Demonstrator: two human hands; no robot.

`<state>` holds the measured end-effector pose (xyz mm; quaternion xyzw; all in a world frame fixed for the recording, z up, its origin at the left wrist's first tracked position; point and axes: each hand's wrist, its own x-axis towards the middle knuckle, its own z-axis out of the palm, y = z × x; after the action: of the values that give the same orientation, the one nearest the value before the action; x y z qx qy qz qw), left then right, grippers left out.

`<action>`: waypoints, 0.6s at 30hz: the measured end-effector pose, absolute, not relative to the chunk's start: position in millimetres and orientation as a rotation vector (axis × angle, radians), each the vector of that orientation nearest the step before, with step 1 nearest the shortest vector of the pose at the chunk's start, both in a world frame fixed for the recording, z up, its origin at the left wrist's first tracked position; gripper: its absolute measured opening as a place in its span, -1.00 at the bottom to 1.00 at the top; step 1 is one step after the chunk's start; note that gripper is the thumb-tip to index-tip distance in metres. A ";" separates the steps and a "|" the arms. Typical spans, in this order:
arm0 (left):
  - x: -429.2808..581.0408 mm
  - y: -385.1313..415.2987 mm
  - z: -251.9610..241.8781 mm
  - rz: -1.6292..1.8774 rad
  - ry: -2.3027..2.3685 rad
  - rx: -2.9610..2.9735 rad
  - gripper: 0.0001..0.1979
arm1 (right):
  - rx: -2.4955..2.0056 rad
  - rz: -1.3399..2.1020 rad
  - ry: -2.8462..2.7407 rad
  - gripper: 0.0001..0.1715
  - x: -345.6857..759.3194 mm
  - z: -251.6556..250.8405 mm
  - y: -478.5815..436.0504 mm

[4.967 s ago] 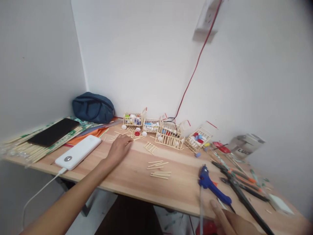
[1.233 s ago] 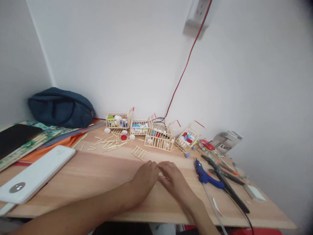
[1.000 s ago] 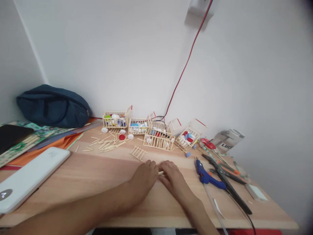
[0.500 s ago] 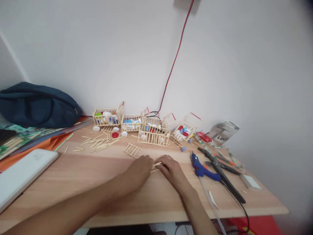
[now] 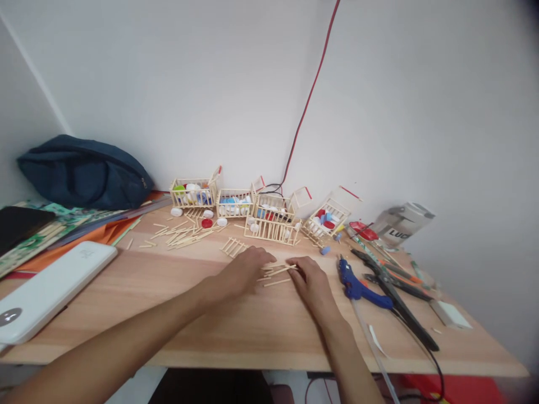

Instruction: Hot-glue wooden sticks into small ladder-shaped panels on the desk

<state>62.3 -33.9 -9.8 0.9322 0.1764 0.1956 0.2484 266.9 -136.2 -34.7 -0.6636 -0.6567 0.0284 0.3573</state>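
Both of my hands rest on the wooden table [image 5: 177, 314] around a small scatter of short wooden sticks [image 5: 273, 276]. My left hand [image 5: 241, 273] lies palm down with its fingers spread loosely, the tips touching the sticks. My right hand [image 5: 312, 284] is just to the right, fingertips pinched on the end of one stick [image 5: 281, 271] that points toward the left hand. A flat ladder-like stick panel [image 5: 233, 246] lies just beyond my left hand.
Several small stick crates [image 5: 272, 225] holding coloured caps line the wall. Loose sticks [image 5: 181, 235] lie at the left. A blue glue gun [image 5: 359, 286], cutters [image 5: 393, 294] and a box [image 5: 404, 221] are at the right. A white power bank [image 5: 46, 289], phone [image 5: 14, 221] and blue bag [image 5: 84, 171] are at the left.
My left hand came in from the far stick pile and my right from the glue gun; they met at the table's middle. In the last half second they parted slightly, baring more sticks.
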 end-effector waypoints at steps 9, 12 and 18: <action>31.4 -65.2 6.1 0.273 0.887 2.655 -0.86 | -1.645 0.011 -1.622 -0.70 255.2 -17.8 -144.9; 36.6 -72.6 2.9 0.153 0.961 2.752 -0.82 | -1.703 -0.003 -1.574 -0.67 253.1 -19.4 -146.1; 39.9 -80.1 7.6 0.039 0.990 2.816 -0.79 | -1.706 -0.044 -1.623 -0.54 247.5 -22.2 -145.6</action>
<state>39.9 -80.1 7.6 0.9404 0.3307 0.0130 0.0781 247.5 -145.6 -22.2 -0.6690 -0.6366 -0.0173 0.3834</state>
